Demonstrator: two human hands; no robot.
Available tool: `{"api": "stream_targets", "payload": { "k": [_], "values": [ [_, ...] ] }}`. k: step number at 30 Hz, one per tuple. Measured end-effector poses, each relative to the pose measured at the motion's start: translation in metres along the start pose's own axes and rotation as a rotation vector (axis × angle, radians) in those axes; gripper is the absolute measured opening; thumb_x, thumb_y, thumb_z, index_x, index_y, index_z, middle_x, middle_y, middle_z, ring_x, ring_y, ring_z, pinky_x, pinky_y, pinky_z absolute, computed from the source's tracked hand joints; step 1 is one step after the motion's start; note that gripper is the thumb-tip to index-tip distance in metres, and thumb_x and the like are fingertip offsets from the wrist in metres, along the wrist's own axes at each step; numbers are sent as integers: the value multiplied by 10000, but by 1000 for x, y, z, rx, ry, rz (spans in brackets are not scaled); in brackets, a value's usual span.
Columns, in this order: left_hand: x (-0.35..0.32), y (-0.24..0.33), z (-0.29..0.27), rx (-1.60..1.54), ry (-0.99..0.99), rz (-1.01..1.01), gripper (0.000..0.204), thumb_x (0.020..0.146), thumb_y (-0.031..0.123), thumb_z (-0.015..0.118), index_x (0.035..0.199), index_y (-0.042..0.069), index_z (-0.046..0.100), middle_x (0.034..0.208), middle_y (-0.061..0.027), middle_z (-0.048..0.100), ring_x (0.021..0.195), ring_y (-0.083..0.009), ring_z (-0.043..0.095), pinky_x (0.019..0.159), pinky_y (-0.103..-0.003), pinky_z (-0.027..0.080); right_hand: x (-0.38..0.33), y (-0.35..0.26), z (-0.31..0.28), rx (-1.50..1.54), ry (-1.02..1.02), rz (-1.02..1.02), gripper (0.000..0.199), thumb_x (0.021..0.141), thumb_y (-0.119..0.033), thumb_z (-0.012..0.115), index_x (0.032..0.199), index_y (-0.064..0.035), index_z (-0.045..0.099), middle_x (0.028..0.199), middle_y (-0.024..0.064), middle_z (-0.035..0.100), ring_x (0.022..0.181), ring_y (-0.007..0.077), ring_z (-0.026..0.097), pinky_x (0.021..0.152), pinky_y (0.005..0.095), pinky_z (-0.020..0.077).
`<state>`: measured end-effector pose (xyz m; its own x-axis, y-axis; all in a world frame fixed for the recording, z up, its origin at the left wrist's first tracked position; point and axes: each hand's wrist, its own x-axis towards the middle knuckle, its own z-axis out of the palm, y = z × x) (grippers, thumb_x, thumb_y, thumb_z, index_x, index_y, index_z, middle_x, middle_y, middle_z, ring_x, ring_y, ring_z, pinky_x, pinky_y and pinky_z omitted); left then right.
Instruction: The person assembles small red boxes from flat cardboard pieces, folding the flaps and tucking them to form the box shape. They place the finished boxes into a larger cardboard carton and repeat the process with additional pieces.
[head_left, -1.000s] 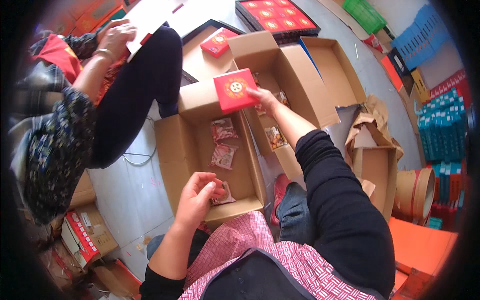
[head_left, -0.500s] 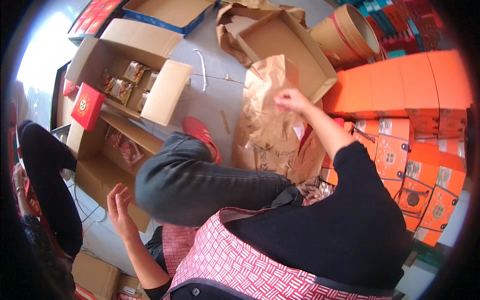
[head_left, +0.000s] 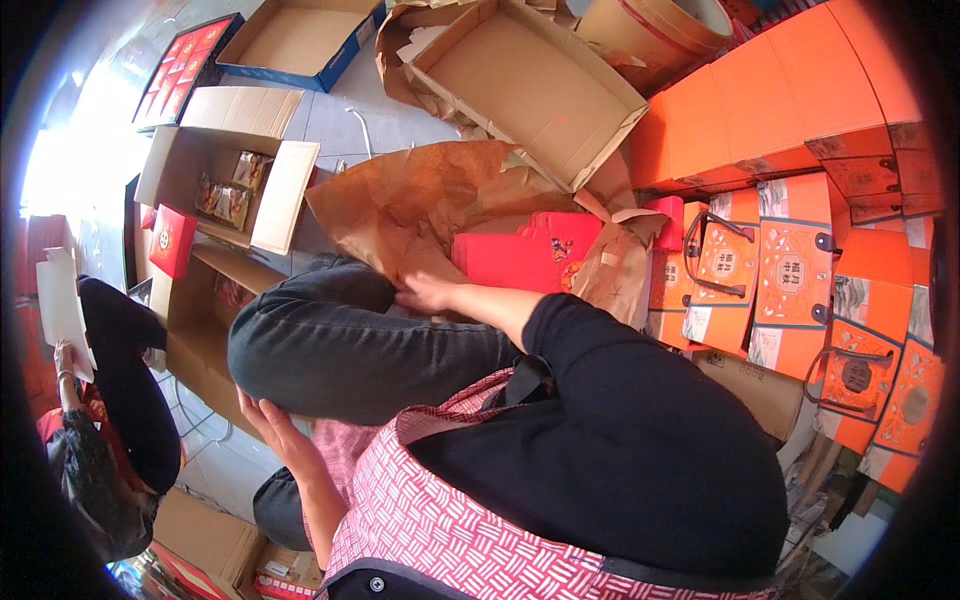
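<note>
Because the stack of flat red cartons (head_left: 525,255) lies unwrapped on crumpled brown paper (head_left: 420,200) near the middle of the frame, within arm's reach of the seated person, the right hand (head_left: 425,295) stretches over the raised knee (head_left: 330,330) to its near edge, fingers loosely extended and touching, though whether it grips a carton I cannot tell. At lower left, the left hand (head_left: 265,425) rests open, holding nothing, under the thigh.

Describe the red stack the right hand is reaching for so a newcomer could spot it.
Start at the wall of orange gift boxes on the right. Just left of it, crumpled brown paper lies on the floor. The flat red stack sits half-wrapped in it by the right hand: plain red, without handles.
</note>
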<state>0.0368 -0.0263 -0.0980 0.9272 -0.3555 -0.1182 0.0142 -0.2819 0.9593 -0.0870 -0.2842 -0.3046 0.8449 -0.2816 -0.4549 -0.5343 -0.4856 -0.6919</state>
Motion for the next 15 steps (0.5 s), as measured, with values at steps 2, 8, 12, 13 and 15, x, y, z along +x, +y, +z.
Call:
{"api": "stream_targets", "payload": {
  "k": [2,8,12,13,15],
  "values": [
    [-1,-4,-1,-18,-11,-33,564,976,454,348,1428,136,236,1423,-113,339,1300,-239,348,1039,-387,297,-2,17,19,200,-71,8,634,927,-491,398,1288,29,434,1309,250,473,1201,368,459,988,425,384],
    [-10,-12,-15,-134,96,-158,516,966,425,371,1393,143,309,1343,-66,424,1240,-196,407,989,-357,347,-68,108,6,306,668,499,320,890,-207,502,1100,14,600,1043,186,642,985,299,616,848,382,474],
    [-12,-15,-15,-126,123,-146,502,960,434,363,1373,149,337,1318,-51,456,1181,-177,466,960,-313,365,-91,161,-15,-782,977,171,347,869,-206,526,1146,1,553,1035,204,633,892,333,632,762,401,502],
    [-12,-16,-15,-113,124,-126,504,958,434,366,1373,149,338,1317,-48,457,1173,-175,471,954,-308,369,-90,164,-14,-800,961,185,338,862,-197,527,1132,4,559,1025,205,634,884,336,631,756,403,502],
    [-10,-24,-21,-20,86,-68,504,957,439,369,1368,148,344,1313,-48,460,1181,-181,464,957,-317,364,-81,160,-6,-575,879,415,320,846,-178,528,1103,9,570,1003,209,637,869,344,631,746,408,501]
  ]
}}
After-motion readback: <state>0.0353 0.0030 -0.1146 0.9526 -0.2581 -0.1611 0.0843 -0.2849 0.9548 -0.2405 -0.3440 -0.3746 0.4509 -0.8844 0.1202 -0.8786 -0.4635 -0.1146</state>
